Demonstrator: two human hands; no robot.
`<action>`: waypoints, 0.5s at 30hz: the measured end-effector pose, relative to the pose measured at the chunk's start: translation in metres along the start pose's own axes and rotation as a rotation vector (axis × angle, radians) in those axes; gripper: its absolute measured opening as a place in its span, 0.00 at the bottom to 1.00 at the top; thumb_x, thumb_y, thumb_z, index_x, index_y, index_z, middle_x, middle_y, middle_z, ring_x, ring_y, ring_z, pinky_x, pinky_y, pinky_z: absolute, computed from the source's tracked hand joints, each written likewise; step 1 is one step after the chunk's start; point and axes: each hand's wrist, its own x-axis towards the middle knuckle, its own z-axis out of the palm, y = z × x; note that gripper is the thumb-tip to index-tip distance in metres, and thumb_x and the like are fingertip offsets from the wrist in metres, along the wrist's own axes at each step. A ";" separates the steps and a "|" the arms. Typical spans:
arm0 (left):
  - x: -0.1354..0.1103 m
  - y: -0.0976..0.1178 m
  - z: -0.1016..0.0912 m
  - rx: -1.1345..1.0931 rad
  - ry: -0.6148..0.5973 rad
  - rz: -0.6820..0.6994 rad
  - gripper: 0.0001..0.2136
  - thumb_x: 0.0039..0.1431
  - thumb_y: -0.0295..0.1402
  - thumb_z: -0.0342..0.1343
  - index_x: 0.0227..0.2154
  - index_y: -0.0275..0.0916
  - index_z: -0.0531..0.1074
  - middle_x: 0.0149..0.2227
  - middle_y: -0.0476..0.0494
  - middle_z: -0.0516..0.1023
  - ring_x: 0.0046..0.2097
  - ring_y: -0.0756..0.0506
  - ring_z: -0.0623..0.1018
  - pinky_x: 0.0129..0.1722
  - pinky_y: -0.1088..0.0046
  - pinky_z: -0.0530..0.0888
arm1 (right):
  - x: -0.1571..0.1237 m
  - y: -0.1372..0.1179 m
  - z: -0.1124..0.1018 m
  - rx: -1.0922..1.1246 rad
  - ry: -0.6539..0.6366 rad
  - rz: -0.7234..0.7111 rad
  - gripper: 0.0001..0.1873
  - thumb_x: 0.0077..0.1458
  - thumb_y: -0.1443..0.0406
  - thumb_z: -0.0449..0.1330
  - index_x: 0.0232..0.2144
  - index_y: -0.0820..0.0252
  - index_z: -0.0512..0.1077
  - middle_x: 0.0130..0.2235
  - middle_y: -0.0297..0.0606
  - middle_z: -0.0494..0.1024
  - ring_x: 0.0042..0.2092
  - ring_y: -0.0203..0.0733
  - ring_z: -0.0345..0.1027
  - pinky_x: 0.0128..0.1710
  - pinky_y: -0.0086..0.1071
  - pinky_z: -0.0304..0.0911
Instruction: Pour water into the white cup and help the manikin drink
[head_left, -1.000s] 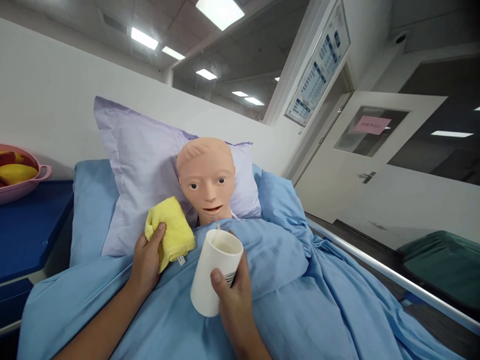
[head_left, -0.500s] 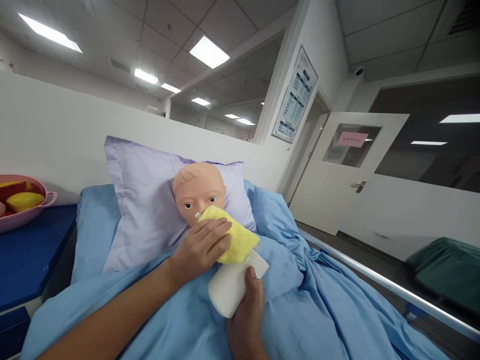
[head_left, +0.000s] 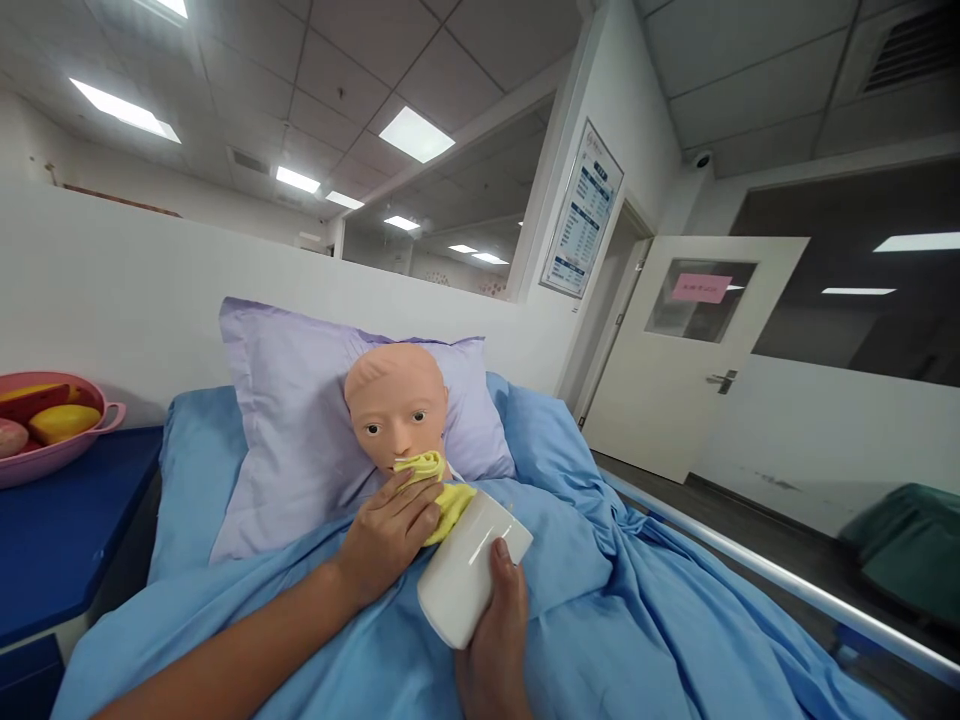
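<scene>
A mannequin head (head_left: pixel 397 395) rests on a lilac pillow (head_left: pixel 289 430), its body under a blue quilt (head_left: pixel 570 560). My left hand (head_left: pixel 394 525) is closed on a yellow cloth (head_left: pixel 454 505), pressing it against the mannequin's mouth and chin. The hand hides part of the cloth. In my right hand (head_left: pixel 499 615) is a white mug (head_left: pixel 472 565), tilted, with my thumb along its side. The mug is just below the cloth and overlaps its lower end in view. What is inside the mug is hidden.
A pink basket (head_left: pixel 112 418) of fruit stands on a blue bedside cabinet (head_left: pixel 97 520) at left. Along the right side of the bed runs a metal rail (head_left: pixel 757 570). Beyond it are a door (head_left: pixel 675 400) and a green-covered object (head_left: pixel 911 550).
My left hand has drawn the yellow cloth down from the nose to the mouth and chin, and the cloth is now bunched. The mug has stayed nearly in place. The view has shifted slightly.
</scene>
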 end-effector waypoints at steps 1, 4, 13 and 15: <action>-0.003 0.001 -0.002 -0.009 -0.003 0.002 0.12 0.66 0.22 0.47 0.49 0.33 0.72 0.50 0.42 0.81 0.54 0.48 0.78 0.67 0.65 0.61 | 0.000 0.001 0.000 -0.004 -0.006 -0.009 0.27 0.52 0.48 0.63 0.50 0.54 0.70 0.36 0.36 0.81 0.34 0.47 0.75 0.35 0.42 0.75; -0.012 0.000 -0.009 -0.040 0.000 0.017 0.12 0.66 0.22 0.48 0.48 0.32 0.72 0.50 0.40 0.81 0.56 0.45 0.77 0.69 0.59 0.58 | 0.003 0.004 -0.002 0.001 -0.027 -0.022 0.26 0.54 0.48 0.63 0.50 0.54 0.70 0.37 0.37 0.82 0.35 0.47 0.76 0.34 0.42 0.74; 0.021 -0.018 -0.021 -0.104 0.117 0.082 0.10 0.64 0.20 0.49 0.44 0.35 0.70 0.54 0.35 0.78 0.64 0.39 0.68 0.64 0.50 0.65 | 0.005 0.010 -0.003 0.095 -0.090 -0.018 0.29 0.55 0.51 0.63 0.56 0.53 0.67 0.40 0.37 0.81 0.33 0.42 0.74 0.31 0.35 0.71; 0.020 -0.018 -0.015 -0.091 0.086 0.071 0.11 0.64 0.20 0.49 0.44 0.36 0.71 0.53 0.37 0.78 0.62 0.41 0.70 0.65 0.54 0.65 | 0.005 0.010 -0.004 0.085 -0.101 -0.019 0.29 0.55 0.51 0.64 0.55 0.53 0.67 0.39 0.35 0.80 0.34 0.41 0.73 0.31 0.34 0.71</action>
